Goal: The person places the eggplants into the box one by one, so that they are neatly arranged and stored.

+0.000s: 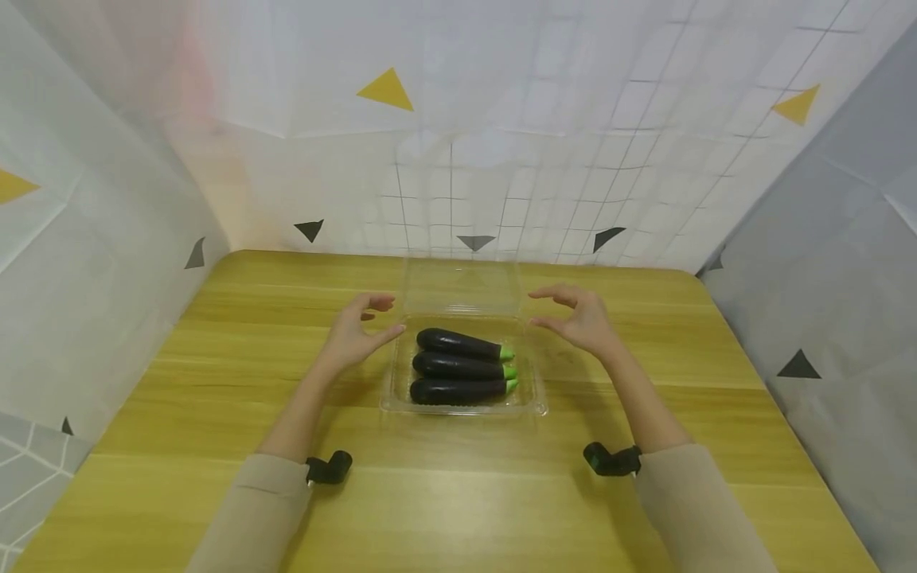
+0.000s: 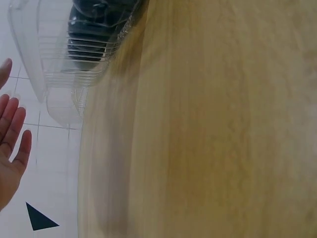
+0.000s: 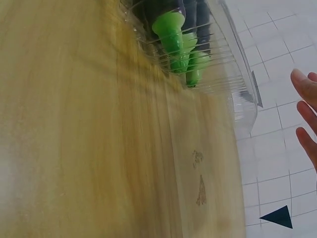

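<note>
Three dark purple eggplants (image 1: 458, 367) with green stems lie side by side in a clear plastic clamshell box (image 1: 466, 410), stems pointing right. Its transparent lid (image 1: 462, 286) is folded back behind the base. My left hand (image 1: 353, 330) hovers by the box's left side, thumb and fingers spread apart, holding nothing. Opposite it, my right hand (image 1: 579, 320) is held off the right side, likewise with a gap between thumb and fingers. In the right wrist view the green stems (image 3: 171, 37) show through the ribbed wall. The left wrist view catches the eggplants' rounded dark ends (image 2: 91, 37).
The box stands on a wood-grain table (image 1: 458, 493). White sheeting (image 1: 501, 183) with grid lines and triangles rises behind the table, and further sheets flank both sides. A black wrist camera (image 1: 331, 467) sits on the left cuff, another camera (image 1: 611, 459) on the right.
</note>
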Demonstrator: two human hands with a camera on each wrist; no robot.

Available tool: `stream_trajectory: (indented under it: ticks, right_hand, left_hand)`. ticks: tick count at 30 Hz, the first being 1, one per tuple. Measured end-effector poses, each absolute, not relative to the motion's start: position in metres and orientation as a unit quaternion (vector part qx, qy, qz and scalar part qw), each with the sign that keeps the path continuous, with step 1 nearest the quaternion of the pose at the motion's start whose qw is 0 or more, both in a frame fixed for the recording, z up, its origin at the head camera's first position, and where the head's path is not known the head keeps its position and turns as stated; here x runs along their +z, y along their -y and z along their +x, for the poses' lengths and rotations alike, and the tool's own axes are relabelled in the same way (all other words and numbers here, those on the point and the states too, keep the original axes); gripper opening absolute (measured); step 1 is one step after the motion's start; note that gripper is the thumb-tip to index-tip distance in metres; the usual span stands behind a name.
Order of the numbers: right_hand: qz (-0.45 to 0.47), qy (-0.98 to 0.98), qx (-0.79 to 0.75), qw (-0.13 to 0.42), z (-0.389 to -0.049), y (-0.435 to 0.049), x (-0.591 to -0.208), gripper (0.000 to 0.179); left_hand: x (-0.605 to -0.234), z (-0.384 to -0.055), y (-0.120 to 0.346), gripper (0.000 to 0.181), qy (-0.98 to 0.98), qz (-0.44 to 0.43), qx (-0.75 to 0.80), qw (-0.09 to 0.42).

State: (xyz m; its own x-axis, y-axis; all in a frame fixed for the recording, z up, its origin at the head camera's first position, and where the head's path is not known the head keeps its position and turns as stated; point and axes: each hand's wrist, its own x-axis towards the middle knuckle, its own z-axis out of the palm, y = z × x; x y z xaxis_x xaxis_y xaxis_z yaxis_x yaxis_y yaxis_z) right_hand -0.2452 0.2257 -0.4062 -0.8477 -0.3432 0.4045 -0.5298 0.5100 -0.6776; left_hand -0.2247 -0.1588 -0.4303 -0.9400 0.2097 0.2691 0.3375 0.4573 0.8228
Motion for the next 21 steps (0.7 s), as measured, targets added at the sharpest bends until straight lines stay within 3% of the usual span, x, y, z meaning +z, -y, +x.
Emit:
stream_trajectory:
  ticks: [21]
  right_hand:
    - [0.231, 0.890, 0.388, 0.067, -0.263, -0.220, -0.414, 0.038]
  left_hand:
    - [-0.440, -0.247, 0.158, 0.054, 0.864, -0.137, -0.483, 0.038]
